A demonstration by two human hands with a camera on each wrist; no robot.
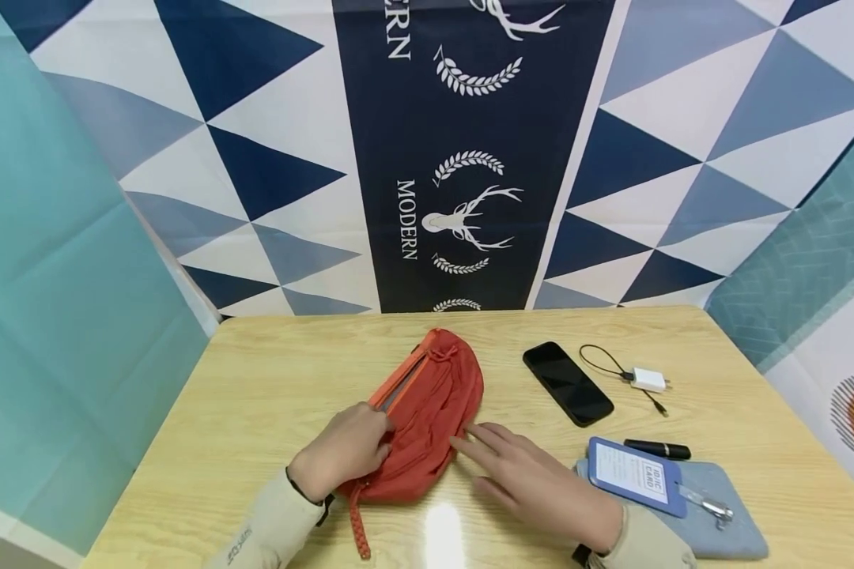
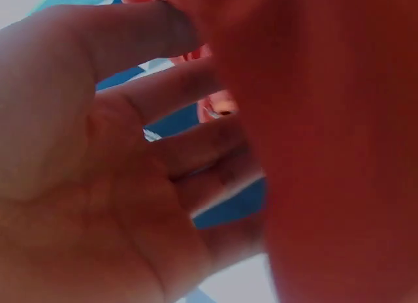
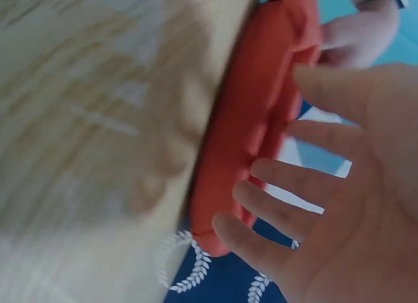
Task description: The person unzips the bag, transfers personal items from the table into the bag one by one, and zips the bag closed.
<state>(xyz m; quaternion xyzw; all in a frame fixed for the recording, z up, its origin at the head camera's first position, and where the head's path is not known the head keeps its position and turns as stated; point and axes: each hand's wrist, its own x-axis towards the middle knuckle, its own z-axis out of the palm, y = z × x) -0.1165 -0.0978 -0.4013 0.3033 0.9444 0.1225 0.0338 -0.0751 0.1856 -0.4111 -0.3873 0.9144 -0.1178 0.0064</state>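
A red pouch-like bag (image 1: 434, 427) lies slanted on the table in the head view, its orange-edged zip (image 1: 401, 378) parted over a grey lining. My left hand (image 1: 349, 446) grips the bag's near left edge by the zip. In the left wrist view, the thumb and fingertips of that hand (image 2: 98, 153) disappear behind red fabric (image 2: 346, 153). Fingers spread and nearly straight, my right hand (image 1: 541, 482) holds nothing, its fingertips right at the bag's right side. The right wrist view has this open palm (image 3: 353, 192) facing the red bag (image 3: 241, 120).
Right of the bag lie a black phone (image 1: 568, 384), a white charger plug (image 1: 648, 380) with a short black cable (image 1: 601, 369), and a black pen-like stick (image 1: 657, 450). A blue card holder (image 1: 629, 478) rests on a light blue pouch (image 1: 733, 506). Patterned cloth hangs behind the table (image 1: 270, 379).
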